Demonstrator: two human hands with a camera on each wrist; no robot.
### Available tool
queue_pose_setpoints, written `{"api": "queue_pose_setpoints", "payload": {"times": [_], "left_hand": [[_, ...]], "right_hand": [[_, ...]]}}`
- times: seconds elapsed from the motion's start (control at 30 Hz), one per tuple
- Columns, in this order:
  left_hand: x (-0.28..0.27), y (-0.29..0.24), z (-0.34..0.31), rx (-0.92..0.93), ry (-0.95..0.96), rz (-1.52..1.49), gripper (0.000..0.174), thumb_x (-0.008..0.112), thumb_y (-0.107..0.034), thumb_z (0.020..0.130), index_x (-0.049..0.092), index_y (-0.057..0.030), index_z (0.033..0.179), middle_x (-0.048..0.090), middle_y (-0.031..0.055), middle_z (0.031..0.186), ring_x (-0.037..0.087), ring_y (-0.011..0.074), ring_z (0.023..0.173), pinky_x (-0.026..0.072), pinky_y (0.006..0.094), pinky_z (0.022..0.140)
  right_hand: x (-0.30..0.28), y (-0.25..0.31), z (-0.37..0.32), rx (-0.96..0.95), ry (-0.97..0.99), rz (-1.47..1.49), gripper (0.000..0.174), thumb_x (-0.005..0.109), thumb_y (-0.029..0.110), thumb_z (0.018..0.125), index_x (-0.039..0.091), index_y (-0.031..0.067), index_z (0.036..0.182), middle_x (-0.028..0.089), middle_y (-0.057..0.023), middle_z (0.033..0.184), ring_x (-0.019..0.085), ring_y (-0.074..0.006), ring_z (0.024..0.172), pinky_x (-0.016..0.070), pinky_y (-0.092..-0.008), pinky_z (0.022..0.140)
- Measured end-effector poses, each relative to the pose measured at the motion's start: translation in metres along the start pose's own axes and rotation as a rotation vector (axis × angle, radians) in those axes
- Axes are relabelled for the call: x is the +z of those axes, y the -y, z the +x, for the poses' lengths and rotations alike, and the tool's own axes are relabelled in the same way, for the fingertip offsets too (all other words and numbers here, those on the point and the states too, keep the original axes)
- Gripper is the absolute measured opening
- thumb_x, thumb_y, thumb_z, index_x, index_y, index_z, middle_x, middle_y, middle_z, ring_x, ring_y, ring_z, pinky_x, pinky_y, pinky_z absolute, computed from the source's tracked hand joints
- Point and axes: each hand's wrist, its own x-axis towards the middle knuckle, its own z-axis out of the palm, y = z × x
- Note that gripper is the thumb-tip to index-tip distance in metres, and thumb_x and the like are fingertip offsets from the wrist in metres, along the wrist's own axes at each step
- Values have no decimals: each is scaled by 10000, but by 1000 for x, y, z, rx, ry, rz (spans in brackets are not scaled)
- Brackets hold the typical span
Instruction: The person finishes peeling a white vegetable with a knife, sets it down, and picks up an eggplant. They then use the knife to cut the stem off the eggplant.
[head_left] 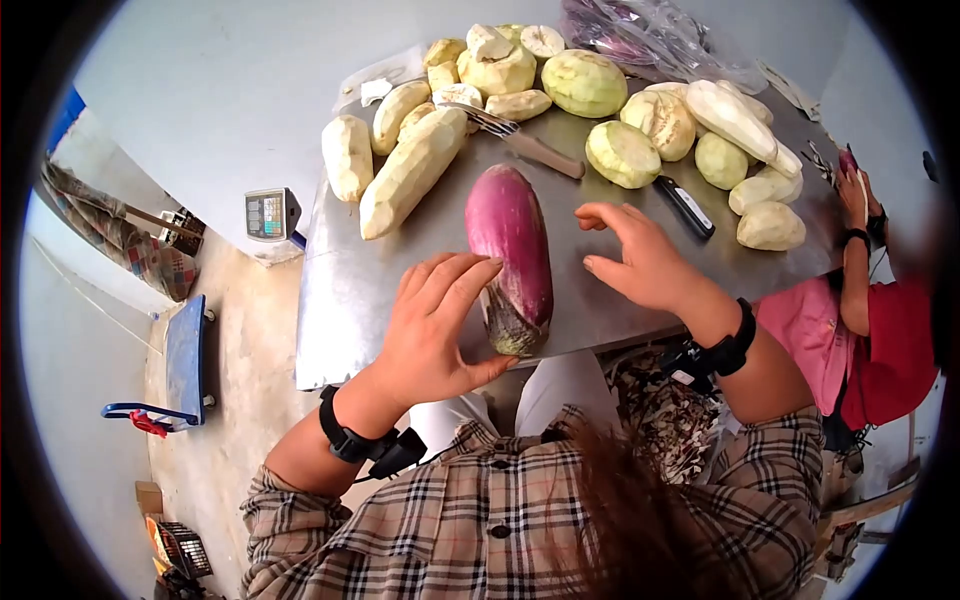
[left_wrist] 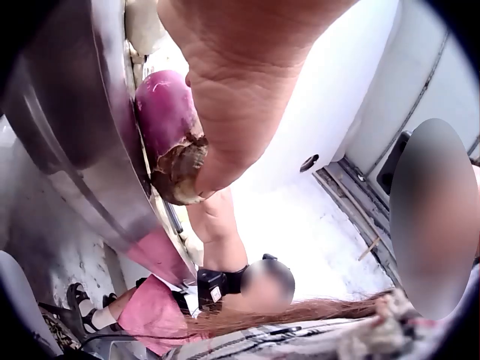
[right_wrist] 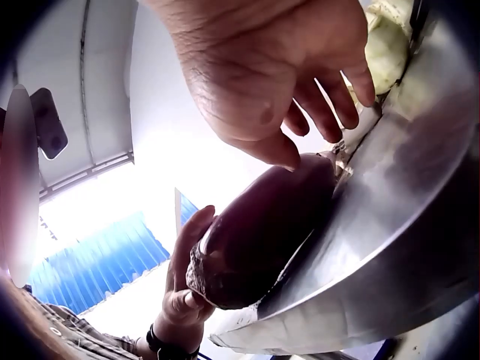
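Note:
A purple eggplant (head_left: 512,225) lies on the metal table, its rough brownish stem end toward the person. My left hand (head_left: 432,310) holds it near that end, fingers over its left side and thumb at the stem end. In the left wrist view the thumb lies against the eggplant's torn cap (left_wrist: 184,169). To the right of the eggplant, my right hand (head_left: 650,260) is apart from it, fingers spread and holding nothing. In the right wrist view the right palm (right_wrist: 262,90) hangs over the eggplant's far end. Beyond the eggplant lies a bladed tool with a beige handle (head_left: 545,152).
Several peeled pale eggplants (head_left: 412,172) line the table's far side, with more at the right (head_left: 735,120). A black-handled object (head_left: 687,207) lies near these. A plastic bag (head_left: 665,40) sits at the back. Another person's arm (head_left: 855,270) is at the right edge.

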Motion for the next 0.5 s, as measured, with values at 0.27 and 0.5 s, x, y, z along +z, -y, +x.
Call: {"api": "queue_pose_setpoints", "payload": {"times": [0.27, 0.5], "left_hand": [[-10, 13, -21, -70, 22, -131, 734, 839, -339, 623, 572, -39, 1237, 548, 165, 1173, 536, 353, 1051, 451, 421, 893], [-29, 25, -28, -141, 54, -275, 471, 737, -331, 801, 650, -35, 1157, 542, 200, 1206, 563, 354, 1072, 470, 415, 921]], "right_hand": [[-7, 6, 41, 172, 198, 208, 572, 671, 120, 837, 436, 53, 1355, 590, -122, 1188, 556, -222, 1080, 445, -382, 970], [9, 8, 57, 119, 219, 307, 575, 673, 167, 821, 451, 37, 1335, 631, -173, 1174, 612, -260, 1033, 494, -374, 910]]}}
